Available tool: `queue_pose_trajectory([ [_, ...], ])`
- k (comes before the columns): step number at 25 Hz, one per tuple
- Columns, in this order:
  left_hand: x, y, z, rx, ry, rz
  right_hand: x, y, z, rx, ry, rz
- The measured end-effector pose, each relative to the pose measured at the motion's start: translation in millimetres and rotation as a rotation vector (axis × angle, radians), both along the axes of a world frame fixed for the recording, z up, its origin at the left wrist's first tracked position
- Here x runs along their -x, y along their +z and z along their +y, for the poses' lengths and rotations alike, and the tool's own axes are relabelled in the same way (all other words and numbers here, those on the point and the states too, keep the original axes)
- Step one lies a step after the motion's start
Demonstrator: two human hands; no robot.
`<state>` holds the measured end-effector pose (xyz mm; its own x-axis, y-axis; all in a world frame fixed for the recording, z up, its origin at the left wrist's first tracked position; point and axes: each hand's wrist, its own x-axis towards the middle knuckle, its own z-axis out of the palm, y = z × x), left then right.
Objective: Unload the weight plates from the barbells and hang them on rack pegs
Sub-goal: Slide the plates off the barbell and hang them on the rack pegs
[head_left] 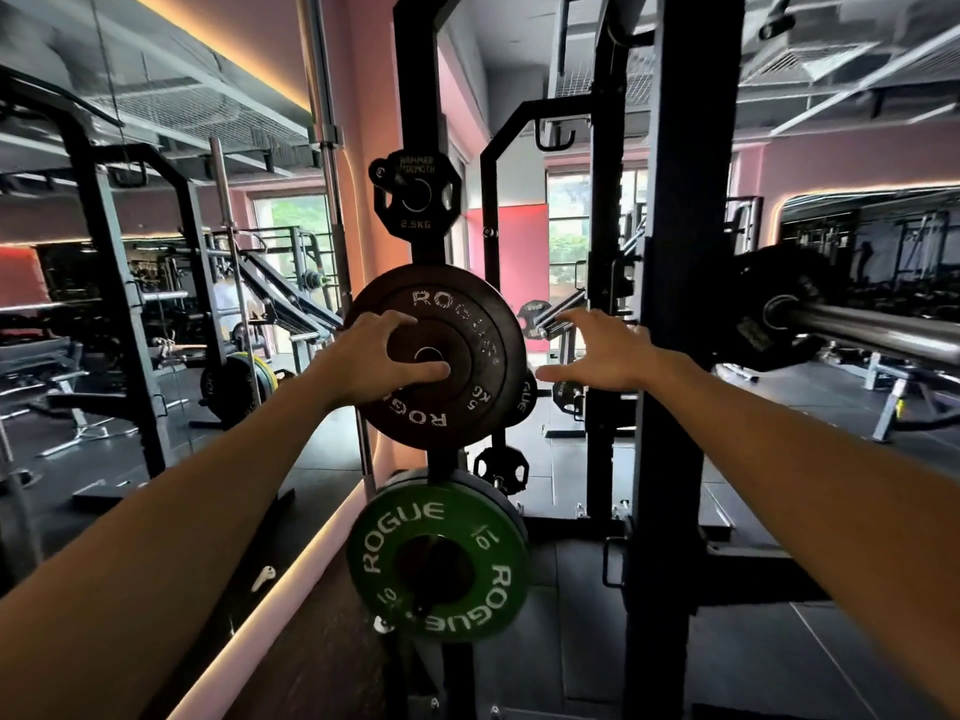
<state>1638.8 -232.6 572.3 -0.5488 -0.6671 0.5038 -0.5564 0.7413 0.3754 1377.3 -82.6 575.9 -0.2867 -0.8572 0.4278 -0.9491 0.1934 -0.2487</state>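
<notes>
Three plates on the post: small black 2.5 kg plate (415, 194) at top, black 5 kg plate (439, 356) in the middle, green 10 kg plate (439, 556) at the bottom, all hung on pegs of one black upright (421, 70).
Left hand (382, 361): on the face of the black 5 kg plate; fingers bent over its left edge and hub, thumb lying across just below the centre hole.
Right hand (605, 356): fingers spread and apart, holding nothing; in the air just right of the black 5 kg plate, not touching it.
Behind the 5 kg plate: edge of another black plate (527, 394) shows at its lower right.
Barbell (878, 330): at right, beyond the near rack post (675, 356); steel sleeve runs toward the camera, black plates (763, 304) on it.
Standing bars: two steel bars (327, 148) upright along the pink wall, left of the plates.
Left side: mirror (130, 252) reflecting racks and benches.
</notes>
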Motion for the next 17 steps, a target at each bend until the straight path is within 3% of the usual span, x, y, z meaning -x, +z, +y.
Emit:
queue_pose_trajectory([
  [9, 58.0, 16.1, 137.0, 0.016, -0.135, -0.018, 39.5, 15.6, 170.8, -0.022, -0.137, 0.021],
  [17, 178.0, 31.6, 236.9, 0.026, -0.247, -0.062, 134.0, 25.4, 286.7, 0.01, -0.27, 0.034],
])
